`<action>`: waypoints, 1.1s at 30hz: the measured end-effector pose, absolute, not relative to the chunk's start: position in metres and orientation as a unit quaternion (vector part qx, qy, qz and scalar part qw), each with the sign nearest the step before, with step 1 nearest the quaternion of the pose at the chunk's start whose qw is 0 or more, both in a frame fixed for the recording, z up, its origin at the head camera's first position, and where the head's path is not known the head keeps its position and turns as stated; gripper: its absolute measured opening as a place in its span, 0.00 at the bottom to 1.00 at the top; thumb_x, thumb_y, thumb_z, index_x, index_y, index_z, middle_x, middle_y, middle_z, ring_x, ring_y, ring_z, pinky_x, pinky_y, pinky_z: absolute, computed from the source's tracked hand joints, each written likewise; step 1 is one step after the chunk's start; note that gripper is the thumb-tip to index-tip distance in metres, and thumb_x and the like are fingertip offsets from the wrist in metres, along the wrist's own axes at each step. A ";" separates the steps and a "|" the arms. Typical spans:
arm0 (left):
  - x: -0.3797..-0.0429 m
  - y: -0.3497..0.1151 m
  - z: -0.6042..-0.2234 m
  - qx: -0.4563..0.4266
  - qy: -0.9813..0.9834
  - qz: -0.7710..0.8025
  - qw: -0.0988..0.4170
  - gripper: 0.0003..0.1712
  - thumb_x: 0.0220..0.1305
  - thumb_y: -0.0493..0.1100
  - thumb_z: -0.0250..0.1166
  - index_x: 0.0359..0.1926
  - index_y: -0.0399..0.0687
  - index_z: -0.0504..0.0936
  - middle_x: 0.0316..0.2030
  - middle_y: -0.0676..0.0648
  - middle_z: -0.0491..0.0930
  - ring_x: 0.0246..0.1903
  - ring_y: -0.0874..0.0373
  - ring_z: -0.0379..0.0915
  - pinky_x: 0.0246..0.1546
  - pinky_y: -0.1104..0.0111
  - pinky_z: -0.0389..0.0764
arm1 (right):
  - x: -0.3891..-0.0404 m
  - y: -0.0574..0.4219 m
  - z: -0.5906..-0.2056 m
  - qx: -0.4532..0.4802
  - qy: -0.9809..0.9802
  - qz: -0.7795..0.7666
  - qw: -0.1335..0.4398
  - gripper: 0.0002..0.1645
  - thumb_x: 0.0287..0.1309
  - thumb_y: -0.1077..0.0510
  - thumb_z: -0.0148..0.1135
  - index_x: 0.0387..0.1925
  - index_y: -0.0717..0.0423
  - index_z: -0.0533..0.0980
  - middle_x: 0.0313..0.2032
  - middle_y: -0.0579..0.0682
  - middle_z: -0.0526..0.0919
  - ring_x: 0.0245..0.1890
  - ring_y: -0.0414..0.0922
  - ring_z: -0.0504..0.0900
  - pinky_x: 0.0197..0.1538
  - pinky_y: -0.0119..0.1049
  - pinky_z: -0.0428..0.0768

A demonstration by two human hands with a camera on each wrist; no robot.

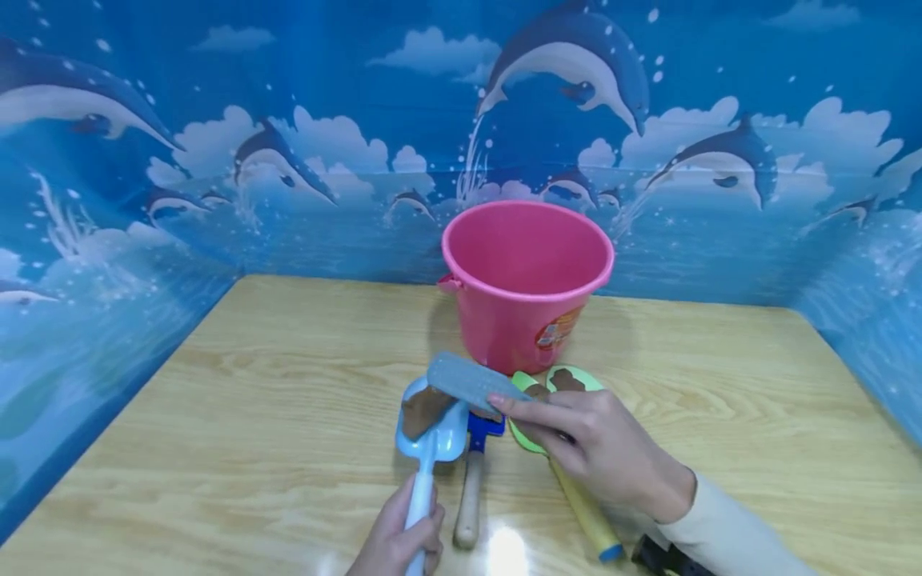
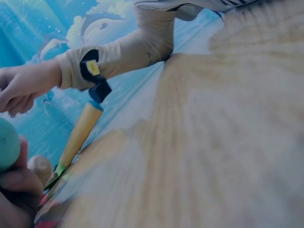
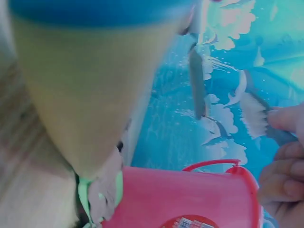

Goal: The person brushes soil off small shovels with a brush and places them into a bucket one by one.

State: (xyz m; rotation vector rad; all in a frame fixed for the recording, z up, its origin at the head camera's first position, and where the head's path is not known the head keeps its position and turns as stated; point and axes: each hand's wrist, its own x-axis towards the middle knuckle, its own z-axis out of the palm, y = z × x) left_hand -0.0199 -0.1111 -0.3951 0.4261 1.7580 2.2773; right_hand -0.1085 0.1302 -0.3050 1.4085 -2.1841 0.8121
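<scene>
My left hand [image 1: 398, 532] grips the handle of a light blue toy shovel [image 1: 450, 436], its scoop tilted up over the table. A brown lump [image 1: 423, 411] like soil or clay lies in the scoop. With thumb and fingers my right hand [image 1: 598, 444] holds a grey-blue brush [image 1: 471, 381]; pale bristles [image 3: 254, 116] show in the right wrist view. The brush head lies over the scoop's upper edge, beside the lump; whether the bristles touch it is hidden. In the left wrist view the rounded end of the shovel handle [image 2: 8, 145] shows between my left fingers.
A pink bucket [image 1: 497, 332] stands behind the tools. Between my hands lie a dark blue tool [image 1: 477, 436] with a beige handle and a green shovel [image 1: 529, 436] with a yellow handle. Brown stuff [image 1: 567, 381] sits on a green piece by the bucket. A dolphin-print sheet surrounds the wooden table.
</scene>
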 end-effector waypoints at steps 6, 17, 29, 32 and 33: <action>-0.022 -0.113 -0.396 0.134 0.591 0.787 0.117 0.14 0.49 0.25 0.47 0.36 0.21 0.53 0.24 0.53 0.66 0.17 0.67 0.65 0.17 0.77 0.69 | -0.110 0.131 -0.310 0.512 -0.805 0.219 0.205 0.17 0.67 0.53 0.56 0.55 0.42 0.80 0.25 0.35 0.79 0.27 0.32 0.72 0.31 0.26 0.72; -0.020 -0.115 -0.400 0.157 0.653 0.736 0.085 0.08 0.52 0.25 0.49 0.35 0.26 0.60 0.23 0.55 0.68 0.19 0.68 0.67 0.17 0.77 0.73 | -0.121 0.115 -0.315 0.485 -0.841 0.164 0.173 0.32 0.56 0.64 0.64 0.61 0.37 0.74 0.16 0.35 0.65 0.15 0.29 0.58 0.21 0.24 0.65; -0.023 -0.118 -0.391 0.077 0.569 0.804 0.156 0.09 0.48 0.26 0.47 0.32 0.33 0.57 0.20 0.54 0.65 0.15 0.67 0.63 0.16 0.78 0.67 | -0.121 0.113 -0.311 0.553 -0.780 0.208 0.206 0.21 0.70 0.53 0.51 0.61 0.42 0.74 0.18 0.35 0.66 0.17 0.28 0.60 0.21 0.17 0.58; -0.024 -0.120 -0.389 0.060 0.542 0.820 0.174 0.12 0.48 0.27 0.46 0.33 0.45 0.59 0.20 0.55 0.64 0.14 0.67 0.63 0.14 0.78 0.66 | -0.120 0.112 -0.313 0.578 -0.767 0.187 0.208 0.20 0.68 0.53 0.55 0.59 0.41 0.76 0.17 0.36 0.65 0.17 0.29 0.59 0.21 0.17 0.54; -0.025 -0.121 -0.388 0.056 0.542 0.820 0.175 0.12 0.48 0.27 0.46 0.33 0.45 0.59 0.20 0.55 0.64 0.14 0.66 0.63 0.14 0.78 0.66 | -0.120 0.112 -0.314 0.579 -0.769 0.181 0.201 0.20 0.66 0.54 0.58 0.59 0.40 0.76 0.16 0.36 0.64 0.16 0.29 0.57 0.20 0.17 0.53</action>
